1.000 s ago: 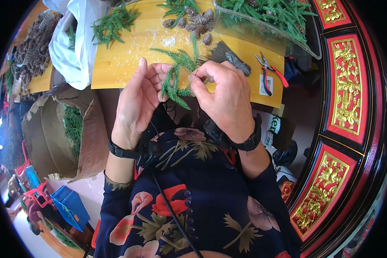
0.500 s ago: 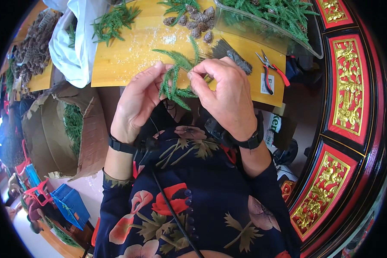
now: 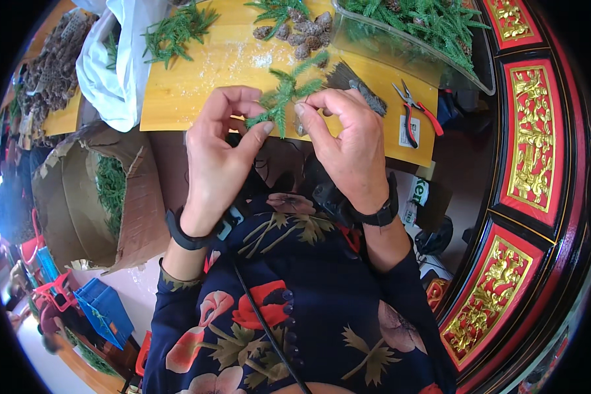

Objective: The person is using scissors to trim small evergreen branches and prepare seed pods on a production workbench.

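Note:
A green artificial pine sprig (image 3: 282, 98) with several short needled arms is held up over the near edge of the yellow table. My left hand (image 3: 220, 141) has its thumb and fingers curled round the sprig's left arm. At the sprig's right side, my right hand (image 3: 351, 134) is closed in a pinch, thumb against forefinger; what is between the fingertips is too small to make out. Just beyond my right hand lies a bundle of thin dark wires (image 3: 364, 95). Pliers with red and black handles (image 3: 410, 108) rest to its right.
Pine cones (image 3: 308, 33) and loose green sprigs (image 3: 177, 33) lie on the yellow table (image 3: 210, 72). A clear bin of greenery (image 3: 407, 52) stands far right, a white plastic bag (image 3: 115, 72) at left. Below it is an open cardboard box (image 3: 79, 197). Red-and-gold carved panels (image 3: 528, 131) line the right.
My left hand has turned and shifted up and right, its fingers now curled over the sprig's left arm. The sprig has rotated and risen slightly. My right hand keeps its pinch nearly in place.

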A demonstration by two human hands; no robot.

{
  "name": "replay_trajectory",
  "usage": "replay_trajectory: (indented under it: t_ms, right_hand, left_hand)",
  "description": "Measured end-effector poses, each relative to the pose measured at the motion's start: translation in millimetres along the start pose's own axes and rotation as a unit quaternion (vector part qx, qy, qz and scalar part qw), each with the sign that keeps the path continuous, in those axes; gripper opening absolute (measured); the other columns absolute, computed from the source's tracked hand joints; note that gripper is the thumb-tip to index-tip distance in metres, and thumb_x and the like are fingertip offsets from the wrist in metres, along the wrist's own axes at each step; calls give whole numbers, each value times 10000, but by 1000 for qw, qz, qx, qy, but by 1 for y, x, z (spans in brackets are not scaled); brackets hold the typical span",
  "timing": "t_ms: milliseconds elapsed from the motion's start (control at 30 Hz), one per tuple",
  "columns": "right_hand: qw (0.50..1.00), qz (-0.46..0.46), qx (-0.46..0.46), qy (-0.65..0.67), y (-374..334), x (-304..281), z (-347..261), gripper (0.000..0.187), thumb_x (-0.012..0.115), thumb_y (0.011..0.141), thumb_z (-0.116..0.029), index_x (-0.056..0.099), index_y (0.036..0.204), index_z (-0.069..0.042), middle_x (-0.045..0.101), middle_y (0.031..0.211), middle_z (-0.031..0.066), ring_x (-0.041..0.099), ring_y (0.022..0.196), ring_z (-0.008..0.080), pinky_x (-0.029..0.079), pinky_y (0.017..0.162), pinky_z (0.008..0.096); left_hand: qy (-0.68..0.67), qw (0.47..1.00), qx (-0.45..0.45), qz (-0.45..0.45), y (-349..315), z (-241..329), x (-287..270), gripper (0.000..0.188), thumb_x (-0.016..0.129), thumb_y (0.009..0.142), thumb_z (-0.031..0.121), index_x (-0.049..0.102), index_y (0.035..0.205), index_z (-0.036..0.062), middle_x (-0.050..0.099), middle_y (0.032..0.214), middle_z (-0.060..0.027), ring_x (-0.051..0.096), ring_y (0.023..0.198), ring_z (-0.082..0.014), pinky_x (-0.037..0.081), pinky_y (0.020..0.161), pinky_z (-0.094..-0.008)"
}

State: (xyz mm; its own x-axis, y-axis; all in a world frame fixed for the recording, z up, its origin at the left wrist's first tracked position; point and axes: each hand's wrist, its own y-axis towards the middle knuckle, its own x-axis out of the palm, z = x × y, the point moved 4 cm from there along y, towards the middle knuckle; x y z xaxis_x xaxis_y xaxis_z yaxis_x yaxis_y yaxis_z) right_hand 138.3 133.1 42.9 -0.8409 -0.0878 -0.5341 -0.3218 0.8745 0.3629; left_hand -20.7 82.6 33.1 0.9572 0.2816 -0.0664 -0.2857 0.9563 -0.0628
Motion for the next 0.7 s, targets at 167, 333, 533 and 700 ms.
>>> replay_trajectory:
  t_ms: [167,333,533,700]
  right_hand:
    - [1000,2,2,18,-3,1,4,96,673,789,-62,635,829,16,630,767,112,577,713,234,455,650,309]
    - [1000,-1,12,4,-4,0,-3,115,678,786,-60,632,846,26,624,780,123,583,719,243,456,656,314]
    - [1000,4,13,18,-7,1,0,134,678,788,-57,632,872,37,619,788,133,592,735,255,453,659,314]
    - [1000,8,5,23,-4,0,-3,129,673,792,-52,632,872,41,622,794,132,591,741,254,451,666,313]
  left_hand:
    - [340,886,314,31,-8,23,3,223,658,665,-88,644,877,-22,606,872,-103,611,786,-216,512,700,-301]
    - [412,776,471,78,-19,25,7,295,643,588,-75,646,880,-33,589,882,-133,621,836,-282,533,724,-350]
    - [420,772,472,66,-24,25,5,237,662,671,-128,656,874,-7,622,906,-135,639,871,-289,538,738,-352]
    - [366,780,500,83,-23,16,0,344,629,678,-111,591,1012,-38,605,899,-144,638,859,-318,545,752,-384]
